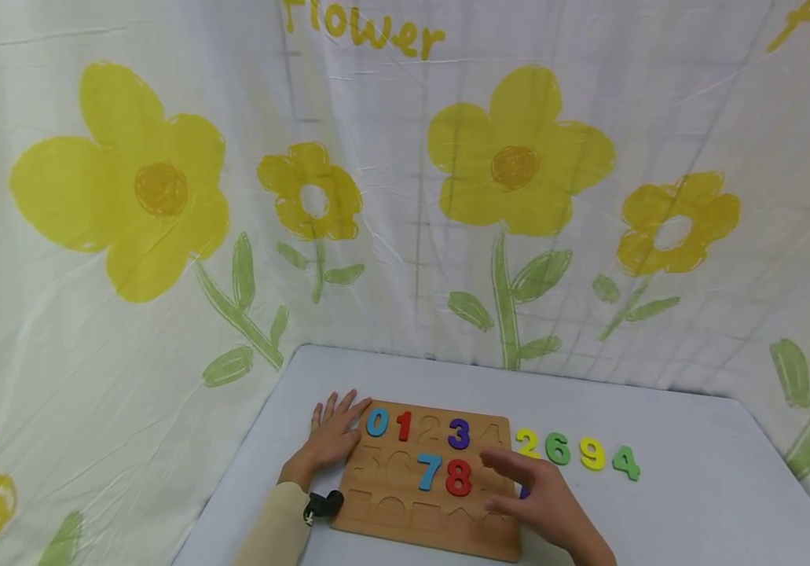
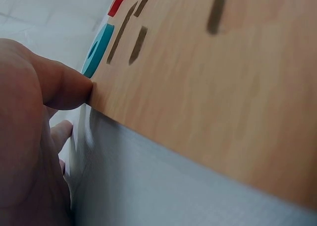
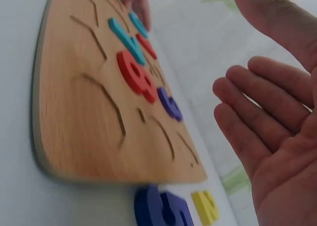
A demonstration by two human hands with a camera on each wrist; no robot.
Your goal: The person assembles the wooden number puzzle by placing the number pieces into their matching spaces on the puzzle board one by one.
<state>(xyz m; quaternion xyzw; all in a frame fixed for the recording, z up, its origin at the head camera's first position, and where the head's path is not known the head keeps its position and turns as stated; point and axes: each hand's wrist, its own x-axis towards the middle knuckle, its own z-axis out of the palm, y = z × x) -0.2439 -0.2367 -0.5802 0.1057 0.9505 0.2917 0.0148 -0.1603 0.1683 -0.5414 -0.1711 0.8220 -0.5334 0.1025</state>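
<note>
A wooden number puzzle board lies on the table with shallow recesses cut in it. Set on it are a blue 0, a red 1, a purple 3, a blue 7 and a red 8. My left hand rests at the board's left edge, fingers spread on the table, thumb touching the rim near the 0. Over the board's right side hovers my right hand, fingers extended, holding nothing. It partly hides a purple piece beside the board.
To the right of the board lie a yellow 2, a green 6, a yellow 9 and a green 4 in a row. A flower-printed curtain hangs behind the white table.
</note>
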